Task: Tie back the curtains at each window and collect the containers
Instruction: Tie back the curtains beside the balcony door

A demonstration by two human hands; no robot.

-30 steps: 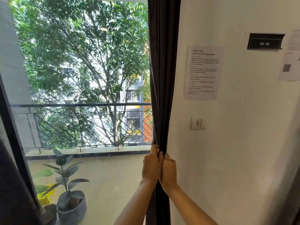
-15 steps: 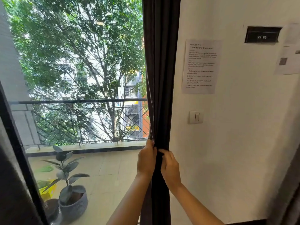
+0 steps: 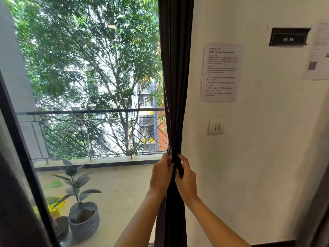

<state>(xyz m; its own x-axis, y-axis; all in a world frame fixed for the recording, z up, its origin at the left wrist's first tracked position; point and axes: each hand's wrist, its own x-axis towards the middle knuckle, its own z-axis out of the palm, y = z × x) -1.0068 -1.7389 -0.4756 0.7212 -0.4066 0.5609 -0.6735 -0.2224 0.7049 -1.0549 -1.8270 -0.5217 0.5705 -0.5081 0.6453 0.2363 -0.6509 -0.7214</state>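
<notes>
The window [image 3: 80,86] fills the frame's left. The dark curtain [image 3: 175,77] hangs gathered down the centre. Upper right, a wall sheet [image 3: 221,72] is headed "Curtain Tie-back Organization"; a plaque [image 3: 288,37] reads "WS" plus digits. Lower centre, my left hand [image 3: 162,173] and right hand [image 3: 187,180] curl round the bunched curtain between them.

The curtain [image 3: 175,86] hangs bunched between the window [image 3: 89,77] on its left and the wall [image 3: 258,166] on its right. The left hand [image 3: 161,175] grips it from the left and the right hand [image 3: 187,179] from the right, level with each other. On the wall, a sheet [image 3: 221,73] hangs above a switch [image 3: 215,127], with a plaque [image 3: 289,36] up to the sheet's right. Behind the glass, a potted plant [image 3: 83,221] stands low left, in front of the railing [image 3: 89,112].
</notes>
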